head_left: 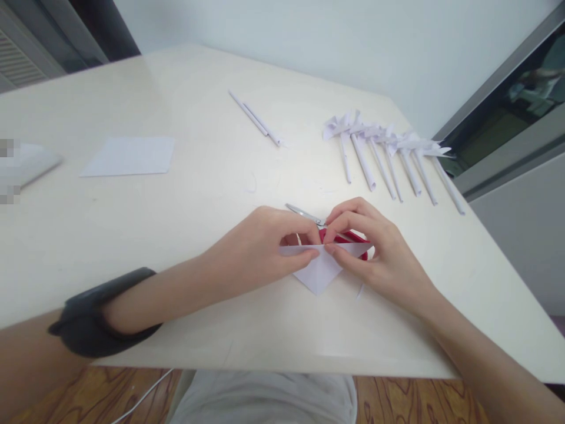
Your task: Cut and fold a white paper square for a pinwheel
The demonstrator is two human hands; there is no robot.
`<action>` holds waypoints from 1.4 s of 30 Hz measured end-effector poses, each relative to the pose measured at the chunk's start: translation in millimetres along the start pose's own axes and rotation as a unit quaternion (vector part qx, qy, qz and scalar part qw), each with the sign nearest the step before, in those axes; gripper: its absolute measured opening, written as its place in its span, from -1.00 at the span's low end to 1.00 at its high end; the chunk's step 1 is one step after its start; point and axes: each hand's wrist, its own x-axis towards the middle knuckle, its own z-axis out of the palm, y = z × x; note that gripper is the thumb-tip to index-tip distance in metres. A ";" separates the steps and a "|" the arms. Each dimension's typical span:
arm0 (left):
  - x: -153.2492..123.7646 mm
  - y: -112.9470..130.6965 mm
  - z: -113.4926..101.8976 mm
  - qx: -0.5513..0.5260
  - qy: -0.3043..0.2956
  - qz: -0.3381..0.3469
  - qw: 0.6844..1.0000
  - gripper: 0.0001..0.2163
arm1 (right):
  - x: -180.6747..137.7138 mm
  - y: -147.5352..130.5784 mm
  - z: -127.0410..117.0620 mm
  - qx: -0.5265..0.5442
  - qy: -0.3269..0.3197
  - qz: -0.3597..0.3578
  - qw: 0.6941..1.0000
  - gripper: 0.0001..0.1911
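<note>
Between my two hands is a white sheet of paper (316, 275), folded into a triangle with its point toward me and a crease down its middle. My left hand (286, 238) pinches the folded top edge just left of the centre. Close beside it, my right hand (359, 235) pinches the same edge right of the centre. Behind the paper lies a pair of scissors (304, 213) with red handles, partly hidden by the paper and my right hand; its metal blades point to the far left.
Several paper pinwheels (382, 138) on rolled paper sticks lie in a row at the back right. Two loose paper rolls (256, 121) rest at the far middle. A stack of white paper (132, 156) lies on the left of the white table (198, 206). Thin paper scraps are scattered about.
</note>
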 end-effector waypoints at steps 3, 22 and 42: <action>-0.6 4.5 -0.5 0.006 0.006 0.013 1.000 -0.86 | -0.7 -3.0 -1.1 -0.015 0.000 0.004 1.000 -0.82; -1.1 0.3 -6.0 -0.099 -0.102 -0.034 0.989 -0.86 | 2.7 -4.5 -4.2 0.105 -0.110 0.118 0.981 -0.88; 7.2 -7.2 -34.6 -0.132 -0.177 -0.070 0.973 -0.83 | 0.6 10.5 -25.2 0.176 -0.177 0.138 0.958 -0.86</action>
